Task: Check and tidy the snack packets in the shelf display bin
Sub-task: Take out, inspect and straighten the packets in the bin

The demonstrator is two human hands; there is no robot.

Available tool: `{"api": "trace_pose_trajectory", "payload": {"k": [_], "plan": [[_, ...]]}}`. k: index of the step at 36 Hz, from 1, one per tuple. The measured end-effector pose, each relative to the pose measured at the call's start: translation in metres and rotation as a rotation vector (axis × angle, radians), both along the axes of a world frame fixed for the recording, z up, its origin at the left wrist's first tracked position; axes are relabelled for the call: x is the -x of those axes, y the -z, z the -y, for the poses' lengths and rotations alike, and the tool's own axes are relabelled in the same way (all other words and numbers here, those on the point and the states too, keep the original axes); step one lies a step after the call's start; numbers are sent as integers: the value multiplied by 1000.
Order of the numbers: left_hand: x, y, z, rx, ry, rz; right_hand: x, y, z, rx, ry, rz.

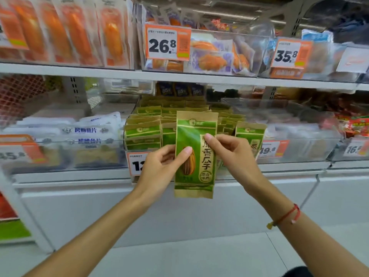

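Note:
I hold one green and brown sunflower-seed packet upright in front of the clear display bin. My left hand pinches its left edge, thumb on the printed seed. My right hand pinches its right edge near the printed characters. Behind it the bin holds several rows of the same green packets standing upright. One more packet leans at the bin's right front corner.
A clear bin of white fish-slice packets stands to the left, another clear bin to the right. Orange price tags hang on the upper shelf. A white cabinet front lies below the shelf edge.

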State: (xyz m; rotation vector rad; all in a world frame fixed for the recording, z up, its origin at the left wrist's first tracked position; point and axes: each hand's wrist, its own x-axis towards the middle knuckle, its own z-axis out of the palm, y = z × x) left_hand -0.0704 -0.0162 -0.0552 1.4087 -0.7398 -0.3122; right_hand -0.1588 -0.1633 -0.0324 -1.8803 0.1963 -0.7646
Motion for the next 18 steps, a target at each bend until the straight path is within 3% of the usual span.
{"api": "trace_pose_trajectory", "payload": {"k": [6,12,18], "plan": [[-6,5,1,-65,3,7,-2,-1,4,-106,59,9],[-2,4,3,-61,33,-64,-2,3,5,-86,117,29],[0,0,5,110,-180,21,1,0,6,-142,-169,-207]]}}
